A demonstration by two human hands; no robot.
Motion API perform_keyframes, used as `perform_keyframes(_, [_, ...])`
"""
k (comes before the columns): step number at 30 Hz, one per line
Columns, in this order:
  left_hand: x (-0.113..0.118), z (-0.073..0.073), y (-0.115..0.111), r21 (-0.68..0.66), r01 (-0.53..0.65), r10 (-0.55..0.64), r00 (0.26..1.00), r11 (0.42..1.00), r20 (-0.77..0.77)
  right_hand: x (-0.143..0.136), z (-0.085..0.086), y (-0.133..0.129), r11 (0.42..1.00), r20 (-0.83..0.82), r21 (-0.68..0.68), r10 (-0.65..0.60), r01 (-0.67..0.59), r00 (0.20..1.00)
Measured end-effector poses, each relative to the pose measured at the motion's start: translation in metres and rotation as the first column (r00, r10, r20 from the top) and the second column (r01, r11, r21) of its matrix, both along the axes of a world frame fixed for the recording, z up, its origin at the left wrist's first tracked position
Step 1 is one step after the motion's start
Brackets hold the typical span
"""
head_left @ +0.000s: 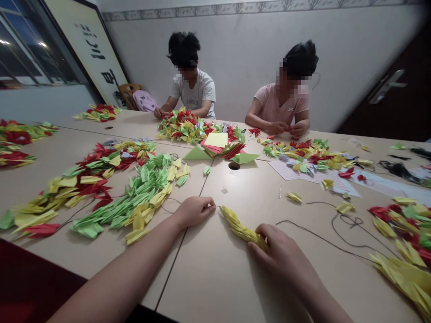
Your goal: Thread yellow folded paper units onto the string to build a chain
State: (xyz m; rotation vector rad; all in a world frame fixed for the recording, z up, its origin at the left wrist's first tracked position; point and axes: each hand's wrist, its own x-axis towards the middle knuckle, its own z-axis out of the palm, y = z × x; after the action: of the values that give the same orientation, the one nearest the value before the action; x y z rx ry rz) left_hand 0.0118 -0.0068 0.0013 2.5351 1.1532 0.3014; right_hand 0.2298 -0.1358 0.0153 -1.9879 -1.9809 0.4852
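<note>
My left hand [195, 211] is closed in a pinch on a thin end of string, of which only a short bit shows between the fingertips and the paper. From there runs a row of folded yellow paper cranes [238, 226], packed close together on the string. My right hand [284, 246] has its thumb and fingers closed around the near end of that row, just above the table. Beyond my right fingers a dark string [313, 236] trails over the table to more yellow paper cranes [409, 278] at the right edge.
Long strands of green cranes [134, 197] and red-and-yellow cranes [81, 184] lie to the left. Stacked square paper [217, 140], a table hole [234, 166] and a mixed crane pile [188, 128] are ahead. Two people [197, 89] [286, 105] work across the table [215, 273].
</note>
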Motion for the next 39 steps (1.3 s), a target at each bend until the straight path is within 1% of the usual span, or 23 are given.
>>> perform_keyframes(4, [0.0, 0.0, 0.0, 0.006, 0.01, -0.01, 1.0, 1.0, 0.003, -0.007, 0.011, 0.008, 0.994, 0.058, 0.102, 0.043, -0.049, 0.997])
perform_keyframes(8, [-0.001, -0.001, 0.0, 0.008, 0.009, -0.009, 1.0, 1.0, 0.026, -0.03, 0.016, 0.029, 0.992, 0.119, 0.063, 0.098, -0.106, 0.988])
perform_keyframes(11, [-0.003, -0.002, 0.0, -0.004, 0.011, -0.011, 0.999, 1.0, 0.052, -0.048, 0.014, 0.046, 0.99, 0.182, 0.045, 0.124, -0.134, 0.976])
perform_keyframes(13, [-0.004, -0.002, 0.0, -0.008, 0.012, -0.012, 0.998, 1.0, 0.062, -0.054, 0.012, 0.054, 0.988, 0.224, 0.048, 0.135, -0.15, 0.965])
perform_keyframes(17, [-0.006, -0.003, 0.001, -0.004, 0.015, -0.015, 0.998, 1.0, 0.068, -0.056, 0.007, 0.06, 0.987, 0.255, 0.052, 0.131, -0.149, 0.958])
perform_keyframes(23, [-0.006, -0.002, 0.002, 0.012, 0.036, -0.036, 0.998, 0.999, 0.052, -0.056, 0.003, 0.065, 0.992, 0.216, 0.034, 0.111, -0.121, 0.97])
perform_keyframes(26, [-0.006, -0.003, 0.002, 0.018, 0.038, -0.039, 0.998, 0.999, 0.046, -0.057, 0.004, 0.067, 0.994, 0.201, 0.009, 0.106, -0.11, 0.974])
perform_keyframes(29, [-0.006, -0.003, 0.001, 0.018, 0.032, -0.032, 0.998, 0.999, 0.046, -0.049, 0.014, 0.064, 0.992, 0.11, 0.016, 0.12, -0.122, 0.987])
perform_keyframes(31, [-0.006, -0.003, 0.001, 0.013, 0.03, -0.031, 0.999, 0.999, 0.045, -0.034, 0.023, 0.058, 0.995, 0.004, 0.042, 0.092, -0.092, 0.996])
perform_keyframes(32, [-0.006, -0.003, 0.001, 0.011, 0.031, -0.031, 0.999, 0.999, 0.045, -0.024, 0.027, 0.053, 0.999, -0.04, 0.04, 0.036, -0.035, 0.999])
perform_keyframes(34, [-0.006, -0.002, 0.001, 0.004, 0.034, -0.034, 0.998, 0.999, 0.052, -0.003, 0.031, 0.041, 0.998, -0.081, -0.021, -0.068, 0.067, 0.994])
perform_keyframes(37, [-0.006, -0.002, 0.002, -0.008, 0.024, -0.023, 0.997, 1.0, 0.068, 0.019, 0.025, 0.019, 0.989, -0.114, -0.134, -0.077, 0.062, 0.991])
perform_keyframes(39, [-0.006, -0.002, 0.003, -0.009, 0.009, -0.009, 0.998, 1.0, 0.063, 0.024, 0.015, 0.006, 0.982, -0.156, -0.19, -0.041, 0.011, 0.987])
